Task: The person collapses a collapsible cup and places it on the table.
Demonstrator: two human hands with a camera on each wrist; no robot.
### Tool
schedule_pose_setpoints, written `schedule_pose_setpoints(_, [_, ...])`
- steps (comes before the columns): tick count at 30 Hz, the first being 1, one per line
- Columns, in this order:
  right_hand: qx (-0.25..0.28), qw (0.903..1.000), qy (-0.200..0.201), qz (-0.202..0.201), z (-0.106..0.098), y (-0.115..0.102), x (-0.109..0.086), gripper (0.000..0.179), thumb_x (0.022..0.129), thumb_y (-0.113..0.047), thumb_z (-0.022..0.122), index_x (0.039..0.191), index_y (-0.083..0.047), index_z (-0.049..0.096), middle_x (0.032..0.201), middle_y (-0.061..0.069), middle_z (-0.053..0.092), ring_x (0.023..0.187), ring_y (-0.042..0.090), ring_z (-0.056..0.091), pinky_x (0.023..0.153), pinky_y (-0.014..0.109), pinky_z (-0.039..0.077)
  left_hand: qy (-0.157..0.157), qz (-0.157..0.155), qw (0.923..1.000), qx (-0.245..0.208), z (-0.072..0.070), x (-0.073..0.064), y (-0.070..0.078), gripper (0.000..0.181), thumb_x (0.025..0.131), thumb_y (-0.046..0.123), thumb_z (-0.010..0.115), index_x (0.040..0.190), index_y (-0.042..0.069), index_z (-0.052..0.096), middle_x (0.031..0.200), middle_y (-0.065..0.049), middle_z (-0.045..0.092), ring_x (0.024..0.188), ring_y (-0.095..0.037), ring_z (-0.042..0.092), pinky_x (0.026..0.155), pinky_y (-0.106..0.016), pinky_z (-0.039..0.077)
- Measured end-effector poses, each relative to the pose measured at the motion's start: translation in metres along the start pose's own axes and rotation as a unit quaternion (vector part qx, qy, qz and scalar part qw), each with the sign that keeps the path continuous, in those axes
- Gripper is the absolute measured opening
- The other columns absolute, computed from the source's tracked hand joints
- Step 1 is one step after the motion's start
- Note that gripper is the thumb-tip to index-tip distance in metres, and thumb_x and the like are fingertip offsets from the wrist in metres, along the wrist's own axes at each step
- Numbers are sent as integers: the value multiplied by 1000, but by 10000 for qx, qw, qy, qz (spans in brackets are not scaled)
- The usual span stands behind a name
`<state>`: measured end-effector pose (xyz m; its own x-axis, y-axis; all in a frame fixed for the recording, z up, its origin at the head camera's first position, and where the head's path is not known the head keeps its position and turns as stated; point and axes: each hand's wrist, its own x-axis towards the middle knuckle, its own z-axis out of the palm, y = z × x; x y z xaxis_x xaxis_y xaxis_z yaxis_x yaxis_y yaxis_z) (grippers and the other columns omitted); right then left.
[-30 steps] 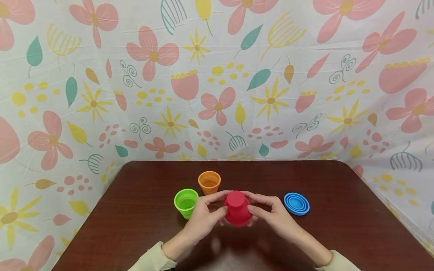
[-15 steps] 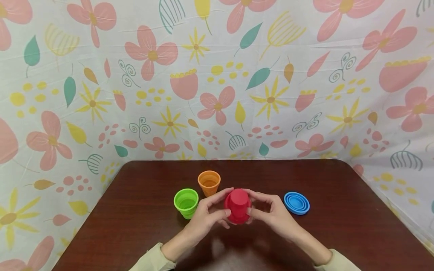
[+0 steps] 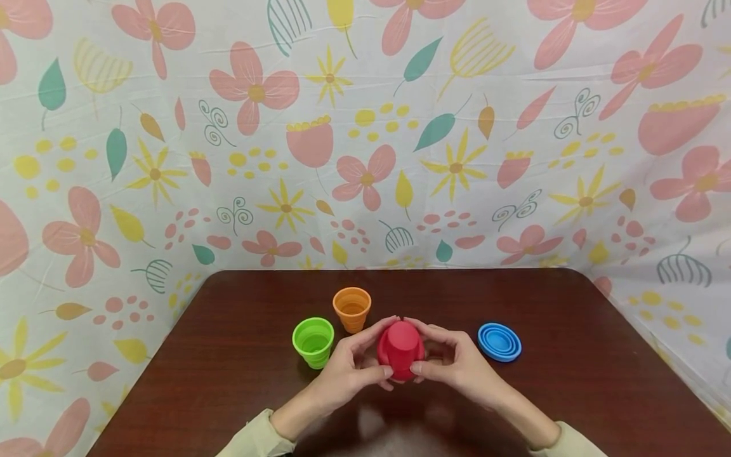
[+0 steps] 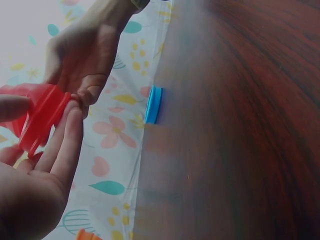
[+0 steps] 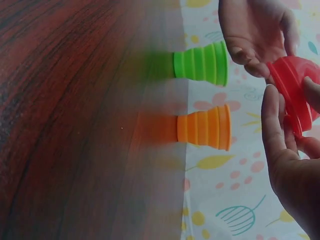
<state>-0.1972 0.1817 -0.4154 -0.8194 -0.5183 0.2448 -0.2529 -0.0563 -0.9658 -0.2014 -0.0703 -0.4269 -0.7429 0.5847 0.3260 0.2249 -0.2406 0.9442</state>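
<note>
Both hands hold a red collapsible cup (image 3: 402, 337) above the table, its round base turned up toward the head camera. My left hand (image 3: 349, 367) grips its left side, thumb on the near wall and fingers behind. On the other side, my right hand (image 3: 464, 363) does the same, with its thumb low on the cup. The fingertips of the two hands nearly meet at the far side. In the right wrist view the red cup (image 5: 292, 92) shows stepped rings near its rim. Its inside is hidden.
Left of the hands stand an expanded green cup (image 3: 313, 343) and, farther back, an orange cup (image 3: 352, 309), both upright. A blue cup (image 3: 499, 343), folded flat, lies to the right. The dark wooden table (image 3: 257, 298) ends at a flower-patterned cloth (image 3: 365, 127).
The red cup's base first came to stand out farther, then the cup tilted slightly. Both thumbs have slid down its near wall and closer together. The other cups stayed put.
</note>
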Motion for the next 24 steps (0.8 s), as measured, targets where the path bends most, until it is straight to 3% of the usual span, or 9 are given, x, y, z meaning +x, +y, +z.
schedule_pose_setpoints(3, [-61,9999,20,-77,1,2,0,70,95,2,74,158,-1,45,130,21,66,99,32,71,77,48,65,-50,6,10000,-79,-1,0,0,75,95,-6,66,163,11,40,156,-14,52,87,-57,69,74,-46,65])
schedule_pose_setpoints(8, [-99,9998,-28,-161,3,3,1,71,94,3,75,158,-2,45,115,23,70,86,36,72,72,49,65,213,138,9996,-79,-2,0,-1,75,94,-6,69,162,10,42,158,-14,49,83,-53,71,73,-43,66])
schedule_pose_setpoints(16, [-131,9998,-64,-123,3,0,2,74,92,0,78,158,-4,46,114,24,70,87,31,73,73,50,65,216,62,9997,-87,-1,0,-1,77,92,-4,73,161,16,46,155,-12,53,80,-67,61,74,-44,65])
schedule_pose_setpoints(24, [-212,9996,87,-145,5,0,3,72,90,1,79,156,-4,50,117,23,70,85,32,73,71,50,65,234,34,9997,-76,1,1,-2,77,91,-2,75,160,18,47,153,-11,55,81,-67,60,74,-43,65])
